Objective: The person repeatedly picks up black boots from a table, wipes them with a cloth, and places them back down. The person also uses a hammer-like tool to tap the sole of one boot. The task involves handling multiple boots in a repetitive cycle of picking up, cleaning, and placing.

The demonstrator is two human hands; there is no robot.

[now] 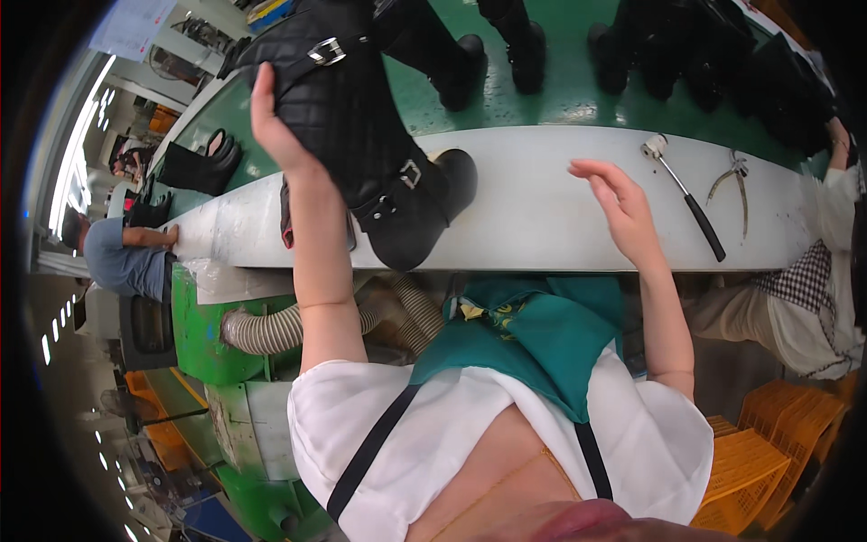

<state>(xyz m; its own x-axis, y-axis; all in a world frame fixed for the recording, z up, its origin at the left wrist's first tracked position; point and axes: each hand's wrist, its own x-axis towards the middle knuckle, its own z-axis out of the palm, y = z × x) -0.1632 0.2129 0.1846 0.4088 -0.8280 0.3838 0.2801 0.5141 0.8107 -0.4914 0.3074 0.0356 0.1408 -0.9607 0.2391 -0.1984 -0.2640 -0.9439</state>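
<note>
A tall black quilted boot with silver buckles at the shaft and ankle stands at a tilt over the white worktop, its toe toward me. My left hand grips its upper shaft from the left side; the thumb shows along the leather and the other fingers are partly hidden. To the right of the boot, my right hand is raised near the worktop's front edge, fingers stretched out with nothing in them. Farther right lie a hammer with a black handle and a pair of pincers.
On the green surface behind the white worktop stand several more black boots. Co-workers are at the left and right. A ribbed hose runs beneath the worktop; orange crates stand low at right.
</note>
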